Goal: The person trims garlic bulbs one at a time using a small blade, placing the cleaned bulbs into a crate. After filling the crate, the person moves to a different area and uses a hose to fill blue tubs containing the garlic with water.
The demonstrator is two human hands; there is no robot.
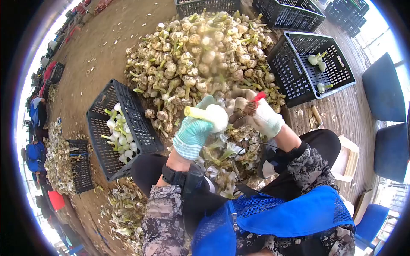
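Observation:
My left hand (191, 135), in a green-and-white striped glove, is closed around a clean white garlic bulb (218, 117) with a short pale-green stem pointing left. Just right of it is my right hand (267, 118) in a whitish glove, its fingers curled in around something with a red part (259, 97) sticking up. Brown root-like strands show by those fingers, and blur hides the rest of what they grip. Beyond both hands rises a big heap of dirty garlic bulbs (188, 55) with cut stems. Loose garlic skins (226, 151) lie below, between my legs.
To the left, a black crate (147, 138) contains several clean bulbs. A second black crate (294, 68) at right holds a few bulbs. More crates (294, 13) stand behind the heap. A wooden tray (347, 158) and blue chairs (384, 91) are at right. People work far left.

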